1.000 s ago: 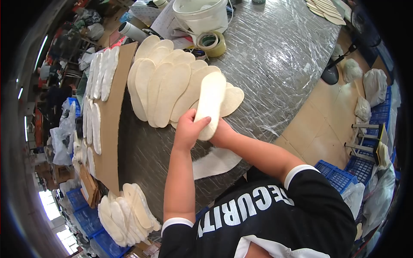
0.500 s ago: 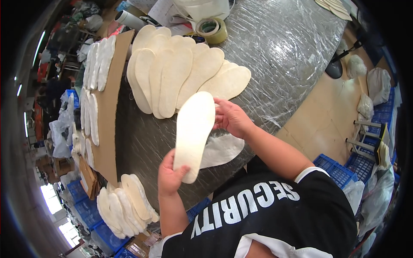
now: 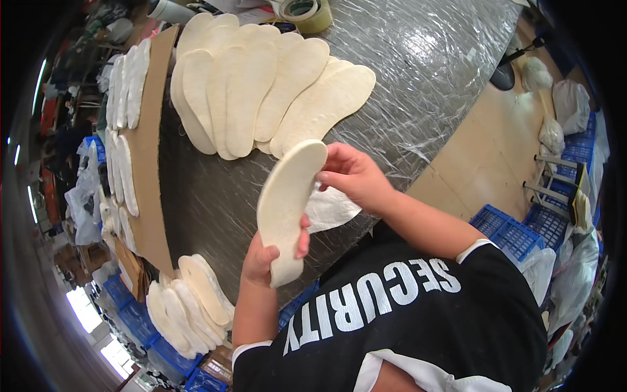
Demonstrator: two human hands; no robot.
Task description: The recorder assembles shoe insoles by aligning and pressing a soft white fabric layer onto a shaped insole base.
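Observation:
A cream insole (image 3: 284,202), its forefoot end up and its face bent, is held above the table. My left hand (image 3: 266,251) grips it near the heel, thumb on the near side and fingertips around the right edge. My right hand (image 3: 359,179) is at the insole's upper right edge, thumb and fingers pinched together. A tiny white bit shows by the thumb; what the pinch holds is too small to tell. Below lies a white insole (image 3: 334,210) on the table, partly hidden by my right hand. Beyond the held insole, several cream insoles (image 3: 248,85) lie fanned out, overlapping.
The dark table (image 3: 418,72) is covered in wrinkled clear film. Tape rolls (image 3: 307,13) stand at its far edge. On the left, a cardboard sheet (image 3: 147,144) bears white insoles (image 3: 124,170), with a fluffy insole stack (image 3: 189,307) nearer me. Blue crates (image 3: 506,232) stand at right.
The held insole has turned more edge-on and bent. My left fingers now wrap its right edge, and my right fingers have closed into a pinch. The view has shifted, so the table appears higher.

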